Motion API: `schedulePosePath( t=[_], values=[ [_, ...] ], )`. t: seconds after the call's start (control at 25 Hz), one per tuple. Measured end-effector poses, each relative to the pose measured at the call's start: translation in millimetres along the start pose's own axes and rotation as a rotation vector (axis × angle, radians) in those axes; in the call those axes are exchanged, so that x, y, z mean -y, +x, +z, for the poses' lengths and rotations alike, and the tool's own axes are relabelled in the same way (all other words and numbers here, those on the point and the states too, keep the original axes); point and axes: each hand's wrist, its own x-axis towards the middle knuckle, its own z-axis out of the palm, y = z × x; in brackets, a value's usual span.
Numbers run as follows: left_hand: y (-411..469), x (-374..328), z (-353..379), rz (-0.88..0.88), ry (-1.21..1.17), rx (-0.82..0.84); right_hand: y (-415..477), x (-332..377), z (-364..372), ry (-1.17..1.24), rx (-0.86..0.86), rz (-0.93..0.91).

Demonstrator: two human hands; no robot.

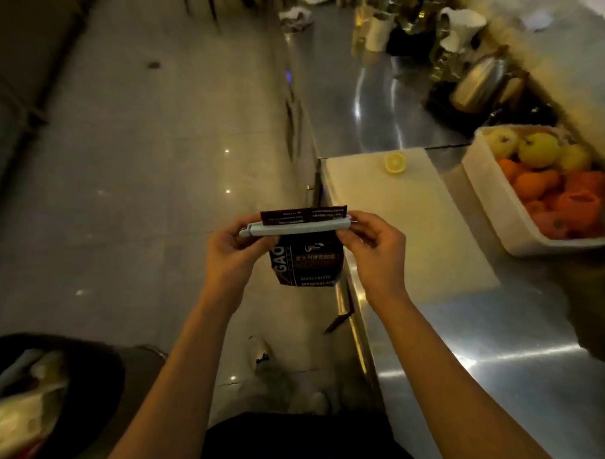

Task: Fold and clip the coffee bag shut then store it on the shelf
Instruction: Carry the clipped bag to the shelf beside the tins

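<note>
folding looks done: pale clip [296,229] sits across the dark coffee bag [307,262] at frame centre, left hand [233,251] and right hand [372,245] pinching its ends; shelving remains, no shelf visible.

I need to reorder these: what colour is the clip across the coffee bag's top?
Pale blue-grey, seen in the head view: the clip spans the dark coffee bag.

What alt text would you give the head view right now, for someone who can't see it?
Two bare hands, left hand and right hand, hold a dark coffee bag in the air beside a steel counter, a pale clip across its folded top. A fruit tub sits on the counter.
</note>
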Motion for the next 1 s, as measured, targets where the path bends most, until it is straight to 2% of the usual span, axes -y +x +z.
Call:
schedulePosePath(
  t=[0.32,0.52,0.6,0.84,1.0],
  values=[
    [-20,-33,-179,0.127,0.054,-0.525,19,11,209,0.003,0.505,-0.035],
    [-60,-48,-280,0.141,0.052,-0.916,-6,17,351,0.012,0.852,-0.062],
    [-74,-52,-296,0.136,0.015,-1.000,-15,17,382,0.024,0.935,-0.067],
    [-103,-66,-342,0.119,-0.055,-1.391,-42,23,483,0.068,1.307,0.008],
    [-75,-79,-366,0.142,-0.034,-1.525,-25,28,543,0.101,1.441,0.006]
  ],
)
